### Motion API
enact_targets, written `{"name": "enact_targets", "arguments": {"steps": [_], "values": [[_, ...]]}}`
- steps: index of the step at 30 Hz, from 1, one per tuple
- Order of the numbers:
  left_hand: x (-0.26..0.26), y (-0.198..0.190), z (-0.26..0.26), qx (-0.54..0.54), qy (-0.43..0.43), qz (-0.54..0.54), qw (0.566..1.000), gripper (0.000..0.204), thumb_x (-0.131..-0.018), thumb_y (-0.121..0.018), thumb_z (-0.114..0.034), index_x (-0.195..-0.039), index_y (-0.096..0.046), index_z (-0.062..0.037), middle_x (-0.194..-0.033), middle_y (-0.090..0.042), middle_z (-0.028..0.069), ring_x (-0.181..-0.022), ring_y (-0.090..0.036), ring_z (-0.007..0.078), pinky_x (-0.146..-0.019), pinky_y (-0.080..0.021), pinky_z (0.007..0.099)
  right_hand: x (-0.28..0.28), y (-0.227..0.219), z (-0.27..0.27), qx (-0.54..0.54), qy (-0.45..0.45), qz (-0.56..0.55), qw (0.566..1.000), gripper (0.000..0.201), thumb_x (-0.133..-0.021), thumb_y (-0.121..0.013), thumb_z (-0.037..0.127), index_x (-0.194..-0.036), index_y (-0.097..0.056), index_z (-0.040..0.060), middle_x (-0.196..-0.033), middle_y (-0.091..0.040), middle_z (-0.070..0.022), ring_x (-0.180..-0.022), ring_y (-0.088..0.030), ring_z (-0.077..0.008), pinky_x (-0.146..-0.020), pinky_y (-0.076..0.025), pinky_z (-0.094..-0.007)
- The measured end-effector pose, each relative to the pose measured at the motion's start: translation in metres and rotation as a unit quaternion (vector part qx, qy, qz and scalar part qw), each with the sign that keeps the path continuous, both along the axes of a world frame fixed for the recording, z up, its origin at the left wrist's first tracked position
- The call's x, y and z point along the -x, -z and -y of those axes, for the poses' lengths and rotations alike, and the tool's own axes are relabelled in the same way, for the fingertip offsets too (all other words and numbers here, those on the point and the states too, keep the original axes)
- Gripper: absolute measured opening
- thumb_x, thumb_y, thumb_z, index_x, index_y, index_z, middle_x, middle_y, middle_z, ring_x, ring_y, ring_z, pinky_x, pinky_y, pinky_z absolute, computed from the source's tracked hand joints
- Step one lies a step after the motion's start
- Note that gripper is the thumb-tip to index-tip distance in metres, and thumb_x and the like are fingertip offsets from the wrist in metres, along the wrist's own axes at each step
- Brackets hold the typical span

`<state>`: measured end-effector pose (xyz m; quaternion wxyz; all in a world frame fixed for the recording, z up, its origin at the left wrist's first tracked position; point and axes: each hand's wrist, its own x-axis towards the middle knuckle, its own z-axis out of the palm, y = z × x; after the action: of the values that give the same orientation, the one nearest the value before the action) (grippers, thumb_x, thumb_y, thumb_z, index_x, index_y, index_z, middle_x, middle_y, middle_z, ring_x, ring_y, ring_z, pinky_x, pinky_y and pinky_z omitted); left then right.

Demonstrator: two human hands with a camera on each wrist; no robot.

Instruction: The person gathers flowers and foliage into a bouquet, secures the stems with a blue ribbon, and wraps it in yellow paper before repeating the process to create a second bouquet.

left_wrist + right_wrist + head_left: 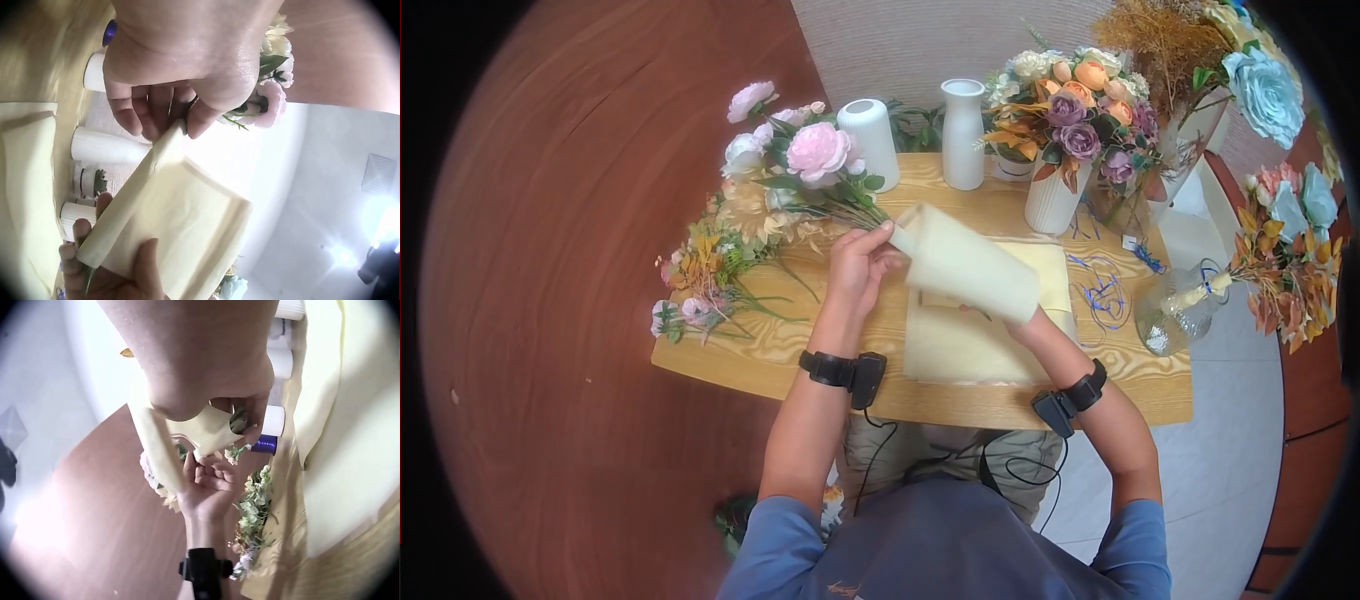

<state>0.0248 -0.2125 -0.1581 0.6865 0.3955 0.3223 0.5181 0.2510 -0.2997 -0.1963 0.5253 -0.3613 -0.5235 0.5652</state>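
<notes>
A sheet of cream wrapping paper [970, 262], partly rolled, is held in the air between both hands. My left hand [860, 268] pinches its narrow upper end beside the stems of a pink and white bouquet [818, 152]; the left wrist view shows thumb and fingertips of the left hand [181, 69] on the paper's tip [178, 132]. Lower down, the right hand [119, 275] grips the rolled paper from beneath, its thumb lying on the sheet [181, 219]. Green stem ends poke out at the roll's bottom. In the head view the right hand is mostly hidden behind the paper.
More cream paper [970, 350] lies flat on the wooden table [860, 390]. White vases [963, 135] stand along the back, with a mixed bouquet [1080, 120] at back right. A glass vase [1175, 320] and blue ribbon [1103, 292] are at right; loose flowers [710, 270] lie left.
</notes>
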Motion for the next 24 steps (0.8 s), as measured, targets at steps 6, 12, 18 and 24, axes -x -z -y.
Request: {"name": "enact_targets", "arguments": {"steps": [6, 12, 18, 24], "values": [[0.001, -0.009, 0.001, -0.048, -0.019, 0.044, 0.998, 0.017, -0.092, -0.055, -0.012, -0.097, -0.061, 0.0032, -0.103, -0.066, 0.0196, -0.096, -0.064, 0.0251, -0.084, -0.052, 0.0380, 0.003, -0.022, 0.001, 0.219, 0.003, -0.160, 0.963, 0.044, -0.101, -0.037, 0.026, -0.134, -0.036, -0.0038, -0.121, -0.058, -0.0180, -0.100, -0.065, -0.0264, -0.079, -0.057, -0.0354], [0.022, -0.019, -0.003, -0.063, -0.033, 0.106, 0.992, 0.021, -0.095, -0.051, -0.013, -0.105, -0.055, 0.0050, -0.098, -0.065, 0.0185, -0.093, -0.065, 0.0295, -0.087, -0.052, 0.0415, -0.004, -0.014, -0.002, 0.218, 0.066, -0.155, 0.961, 0.041, -0.100, -0.035, 0.020, -0.132, -0.038, -0.0056, -0.120, -0.058, -0.0196, -0.104, -0.064, -0.0276, -0.083, -0.058, -0.0366], [0.029, -0.032, 0.003, -0.065, -0.072, 0.142, 0.985, 0.017, -0.098, -0.046, -0.014, -0.111, -0.051, -0.0036, -0.074, -0.052, 0.0055, -0.066, -0.055, 0.0171, -0.071, -0.053, 0.0334, -0.002, -0.013, -0.009, 0.203, 0.082, -0.141, 0.966, 0.041, -0.099, -0.035, 0.021, -0.130, -0.040, -0.0054, -0.113, -0.061, -0.0180, -0.094, -0.067, -0.0248, -0.073, -0.060, -0.0325], [0.009, -0.025, 0.011, -0.025, -0.113, 0.026, 0.993, 0.033, -0.083, -0.070, -0.010, -0.104, -0.045, -0.0060, -0.069, -0.044, -0.0038, -0.042, -0.032, 0.0029, -0.037, -0.024, 0.0204, 0.023, -0.025, -0.021, 0.161, 0.146, -0.087, 0.972, 0.039, -0.098, -0.040, 0.024, -0.124, -0.047, -0.0048, -0.109, -0.063, -0.0155, -0.089, -0.067, -0.0221, -0.068, -0.059, -0.0290]]}}
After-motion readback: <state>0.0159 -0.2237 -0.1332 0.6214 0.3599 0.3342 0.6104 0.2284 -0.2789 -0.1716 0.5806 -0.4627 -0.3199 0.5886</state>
